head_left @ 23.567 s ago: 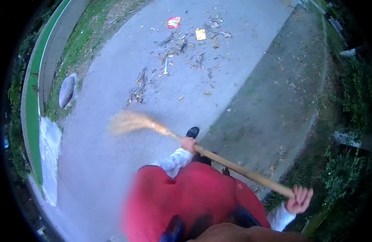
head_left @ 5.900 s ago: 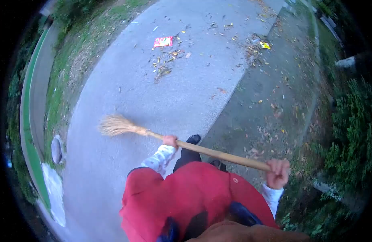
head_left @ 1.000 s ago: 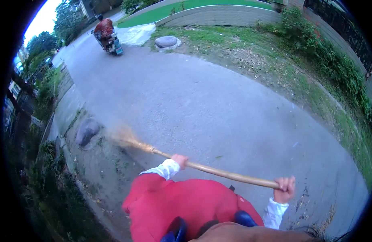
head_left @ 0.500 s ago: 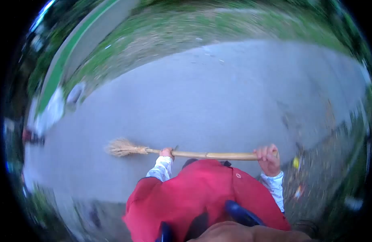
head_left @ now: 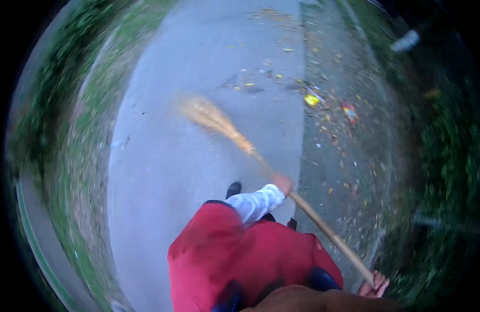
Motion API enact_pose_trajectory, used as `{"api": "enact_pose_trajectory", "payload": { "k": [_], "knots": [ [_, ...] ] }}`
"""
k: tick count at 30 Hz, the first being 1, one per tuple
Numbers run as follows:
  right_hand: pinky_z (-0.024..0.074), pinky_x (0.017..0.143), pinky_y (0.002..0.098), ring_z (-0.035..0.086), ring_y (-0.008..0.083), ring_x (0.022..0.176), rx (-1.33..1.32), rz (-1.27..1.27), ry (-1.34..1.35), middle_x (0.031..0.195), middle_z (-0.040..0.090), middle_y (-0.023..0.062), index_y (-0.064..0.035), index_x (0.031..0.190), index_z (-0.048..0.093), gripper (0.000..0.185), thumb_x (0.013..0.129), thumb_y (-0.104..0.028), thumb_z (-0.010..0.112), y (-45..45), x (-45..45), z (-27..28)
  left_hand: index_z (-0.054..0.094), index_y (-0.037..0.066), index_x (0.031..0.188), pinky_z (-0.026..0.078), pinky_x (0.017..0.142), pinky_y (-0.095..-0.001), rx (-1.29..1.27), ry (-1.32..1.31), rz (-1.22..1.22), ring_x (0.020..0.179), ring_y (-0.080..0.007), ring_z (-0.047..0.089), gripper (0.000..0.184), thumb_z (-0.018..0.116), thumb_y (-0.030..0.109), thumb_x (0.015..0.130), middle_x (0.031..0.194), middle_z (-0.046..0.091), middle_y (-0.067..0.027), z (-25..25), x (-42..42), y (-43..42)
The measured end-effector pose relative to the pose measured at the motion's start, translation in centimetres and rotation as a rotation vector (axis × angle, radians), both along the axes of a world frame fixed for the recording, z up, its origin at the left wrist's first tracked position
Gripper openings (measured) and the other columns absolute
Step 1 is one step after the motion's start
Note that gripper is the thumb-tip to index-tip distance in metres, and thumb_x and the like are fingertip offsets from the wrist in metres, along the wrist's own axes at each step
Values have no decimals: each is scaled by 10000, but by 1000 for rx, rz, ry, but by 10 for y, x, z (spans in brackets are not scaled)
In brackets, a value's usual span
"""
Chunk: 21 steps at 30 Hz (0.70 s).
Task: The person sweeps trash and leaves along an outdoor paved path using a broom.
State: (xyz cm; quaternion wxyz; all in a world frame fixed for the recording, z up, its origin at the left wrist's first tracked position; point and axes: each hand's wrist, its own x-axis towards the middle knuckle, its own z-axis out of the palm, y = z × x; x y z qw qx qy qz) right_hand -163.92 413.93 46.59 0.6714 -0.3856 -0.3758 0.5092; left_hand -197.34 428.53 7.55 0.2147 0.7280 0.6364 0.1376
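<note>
A straw broom [head_left: 214,118] with a long wooden handle slants across the view, its blurred bristles over the grey pavement at upper left. My left hand [head_left: 282,184] is wrapped round the lower part of the handle, nearer the bristles. At the handle's top end, lower right, my right hand [head_left: 374,286] grips it. Beyond the bristles to the right lie a yellow wrapper [head_left: 311,100] and a red wrapper [head_left: 349,112], among scattered dry leaves [head_left: 331,136].
Pavement [head_left: 162,171] runs up the middle, with a darker leaf-strewn strip [head_left: 349,166] on its right. Grass [head_left: 86,140] borders the left side, and dark bushes [head_left: 448,140] stand at the right. A black shoe [head_left: 233,189] is on the pavement below the broom.
The view has turned from the motorbike and rider back along the path. The broom has swung from nearly level to a steep slant, bristles farther forward; my right hand is lower. Both wrappers show higher up.
</note>
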Motion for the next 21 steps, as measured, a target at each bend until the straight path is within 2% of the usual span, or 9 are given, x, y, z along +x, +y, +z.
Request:
{"api": "enact_pose_trajectory", "payload": {
  "k": [3,6,7,8,11,14,17,19,21],
  "knots": [
    [302,927,382,427,135,654,245,87,-43,558,359,4,-137,650,348,232,879,-173,351,-65,23,-14,619,171,717,323,934,-546,188,-124,-229,853,-243,567,77,542,179,707,785,585,-49,21,66,75],
    [304,922,372,428,136,653,269,-142,-38,566,349,1,-140,655,337,232,877,-204,351,-105,86,-41,623,169,832,314,977,-479,178,-60,-453,934,-216,559,124,558,180,727,850,594,-28,80,112,134],
    [323,901,373,426,134,650,233,-532,-160,573,338,-1,-135,676,345,229,874,-248,360,-115,78,-39,614,166,816,340,951,-447,249,-94,-488,921,-208,561,111,557,182,722,836,592,-24,93,118,138],
    [347,872,350,425,133,647,228,-655,-227,580,331,-1,-126,691,343,228,874,-258,375,-108,72,-29,605,162,800,366,924,-416,318,-126,-515,907,-200,563,98,557,184,718,822,590,-20,104,122,142],
    [358,836,367,367,152,599,363,-553,159,559,297,5,-122,614,326,232,797,-57,452,-104,62,13,577,159,744,404,832,-370,449,-149,-538,854,-187,562,57,561,183,695,788,579,-5,136,138,122],
    [366,793,382,374,158,610,553,-328,259,548,308,7,-107,639,336,190,777,-61,458,-91,121,0,555,162,710,416,760,-359,550,-108,-456,804,-180,557,56,575,180,662,752,568,2,137,126,81],
    [374,746,374,373,142,567,273,-656,200,523,320,-2,-116,680,354,156,775,-85,474,-39,151,-42,560,150,737,418,753,-378,361,2,-329,758,-217,561,99,586,188,648,730,567,-32,121,60,38],
    [377,732,372,365,113,540,201,-384,328,512,319,-25,-128,712,377,147,783,-117,505,25,131,-76,576,149,745,419,740,-390,240,66,-174,769,-231,574,100,597,186,655,730,579,-49,115,-1,2],
    [378,731,360,358,85,538,198,109,480,517,318,-47,-138,728,391,161,785,-136,542,88,101,-109,586,150,737,418,734,-398,176,152,58,775,-237,584,89,606,183,657,734,590,-55,90,-61,-45]
  ]
}}
